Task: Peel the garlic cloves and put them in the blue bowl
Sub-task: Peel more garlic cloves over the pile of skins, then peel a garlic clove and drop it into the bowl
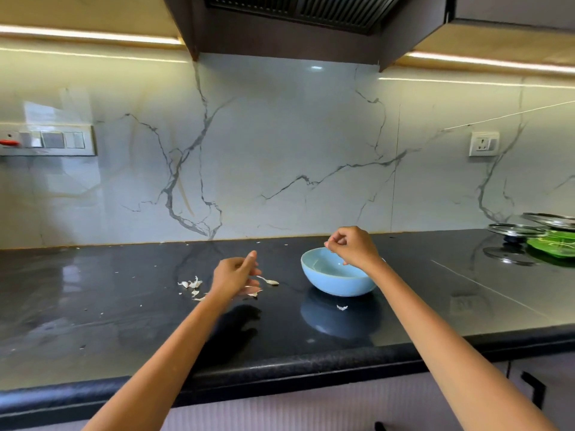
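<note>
One glossy pale-blue bowl [337, 275], right hand [353, 247] above it, grip pinching perhaps a clove.

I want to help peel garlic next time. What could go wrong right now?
The right hand hovers over the blue bowl's back rim, fingers curled; whatever it may pinch is too small to see, and a dropped clove might land on the black counter. The left hand hangs above loose garlic skins; a sweep could scatter them or flick some into the bowl.
</note>
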